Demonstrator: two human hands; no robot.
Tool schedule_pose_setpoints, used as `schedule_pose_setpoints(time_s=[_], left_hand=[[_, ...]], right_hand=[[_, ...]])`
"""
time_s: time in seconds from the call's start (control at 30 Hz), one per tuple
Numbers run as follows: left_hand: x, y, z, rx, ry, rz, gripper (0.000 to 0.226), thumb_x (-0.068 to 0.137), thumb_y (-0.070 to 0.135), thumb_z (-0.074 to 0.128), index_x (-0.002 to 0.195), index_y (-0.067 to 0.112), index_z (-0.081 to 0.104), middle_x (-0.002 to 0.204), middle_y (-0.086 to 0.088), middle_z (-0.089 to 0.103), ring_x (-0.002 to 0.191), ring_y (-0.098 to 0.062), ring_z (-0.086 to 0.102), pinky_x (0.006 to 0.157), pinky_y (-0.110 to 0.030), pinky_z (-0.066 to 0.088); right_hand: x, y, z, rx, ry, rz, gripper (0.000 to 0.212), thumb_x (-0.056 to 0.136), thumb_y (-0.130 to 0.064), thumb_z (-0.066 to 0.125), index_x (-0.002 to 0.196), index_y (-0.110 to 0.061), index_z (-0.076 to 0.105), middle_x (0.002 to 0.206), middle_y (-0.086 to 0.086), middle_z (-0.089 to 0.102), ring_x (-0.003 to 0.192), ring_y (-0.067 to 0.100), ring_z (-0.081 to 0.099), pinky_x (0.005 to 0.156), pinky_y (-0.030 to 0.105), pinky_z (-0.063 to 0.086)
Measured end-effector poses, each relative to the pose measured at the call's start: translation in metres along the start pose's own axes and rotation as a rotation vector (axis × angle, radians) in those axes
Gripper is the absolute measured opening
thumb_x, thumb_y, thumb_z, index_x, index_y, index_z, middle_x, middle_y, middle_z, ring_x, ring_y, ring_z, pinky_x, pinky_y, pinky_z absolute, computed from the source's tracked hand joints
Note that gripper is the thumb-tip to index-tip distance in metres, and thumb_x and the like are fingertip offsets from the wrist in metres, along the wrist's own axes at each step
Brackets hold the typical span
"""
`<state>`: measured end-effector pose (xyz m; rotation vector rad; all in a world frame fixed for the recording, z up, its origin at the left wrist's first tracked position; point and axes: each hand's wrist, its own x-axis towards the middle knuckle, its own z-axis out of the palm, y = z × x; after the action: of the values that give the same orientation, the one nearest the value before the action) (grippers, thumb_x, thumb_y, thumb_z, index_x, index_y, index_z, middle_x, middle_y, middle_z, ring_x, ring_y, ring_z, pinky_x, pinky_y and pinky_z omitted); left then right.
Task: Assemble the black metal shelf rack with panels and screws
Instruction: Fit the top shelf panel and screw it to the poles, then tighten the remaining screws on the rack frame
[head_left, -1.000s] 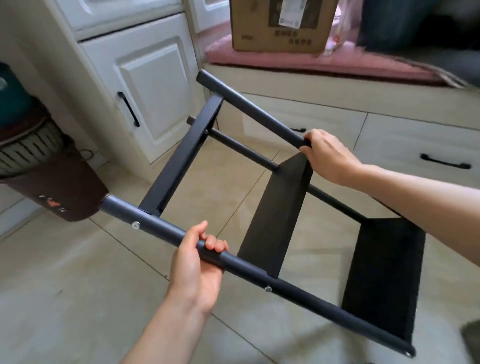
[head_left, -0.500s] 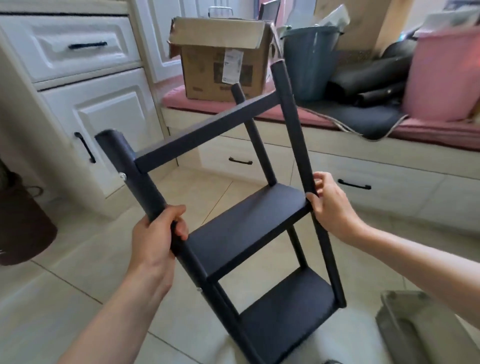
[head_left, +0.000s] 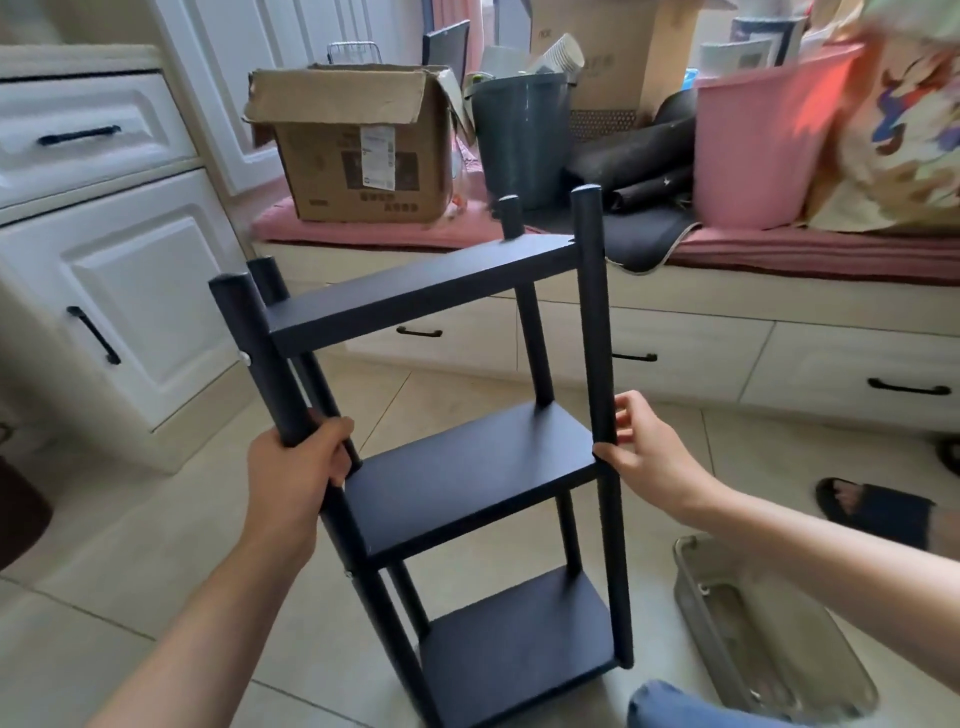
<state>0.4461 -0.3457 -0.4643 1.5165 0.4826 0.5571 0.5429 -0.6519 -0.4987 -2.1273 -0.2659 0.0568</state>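
Left hand wrapped round the near left post of the black shelf rack, fingers curled tight about the tube just above the middle panel. Right hand on the near right post, thumb and fingers closed loosely around it at the middle panel's corner. Rack upright (leaning slightly left) on the tiled floor, three panels in place: top panel, middle, bottom panel. Small silver screw on the left post. Metal tray on the floor at right; cardboard box on the pink-cushioned bench behind.
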Motion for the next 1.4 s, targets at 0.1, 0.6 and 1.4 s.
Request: schedule_pose_setpoints(time_s=[0.1, 0.6, 1.4], left_hand=[[0.001, 0.001, 0.003, 0.026, -0.045, 0.019, 0.047, 0.086, 0.014, 0.073, 0.048, 0.024, 0.048, 0.045, 0.000, 0.043, 0.043, -0.016, 0.041, 0.056, -0.032, 0.037], [0.002, 0.010, -0.009, 0.261, -0.231, 0.154, 0.043, 0.092, 0.033, 0.071, 0.054, 0.024, 0.054, 0.051, -0.003, 0.050, 0.052, -0.018, 0.046, 0.063, -0.034, 0.041], [-0.006, 0.010, 0.001, 0.469, 0.024, 0.020, 0.025, 0.088, 0.020, 0.076, 0.106, 0.011, 0.061, 0.094, -0.005, 0.068, 0.096, -0.029, 0.064, 0.076, -0.034, 0.045]], right_hand=[[-0.009, 0.004, -0.005, -0.004, -0.005, 0.027, 0.027, 0.089, -0.002, 0.066, 0.106, -0.015, 0.049, 0.096, 0.004, 0.062, 0.093, 0.022, 0.064, 0.073, 0.027, 0.053], [-0.045, 0.013, -0.017, 0.018, -0.111, 0.072, 0.046, 0.078, -0.002, 0.078, 0.103, -0.033, 0.055, 0.091, 0.006, 0.064, 0.081, 0.021, 0.069, 0.067, 0.038, 0.062], [-0.078, 0.002, -0.019, 0.070, -0.142, -0.011, 0.063, 0.082, 0.004, 0.073, 0.089, -0.057, 0.058, 0.089, 0.002, 0.070, 0.065, 0.002, 0.065, 0.057, 0.011, 0.048]])
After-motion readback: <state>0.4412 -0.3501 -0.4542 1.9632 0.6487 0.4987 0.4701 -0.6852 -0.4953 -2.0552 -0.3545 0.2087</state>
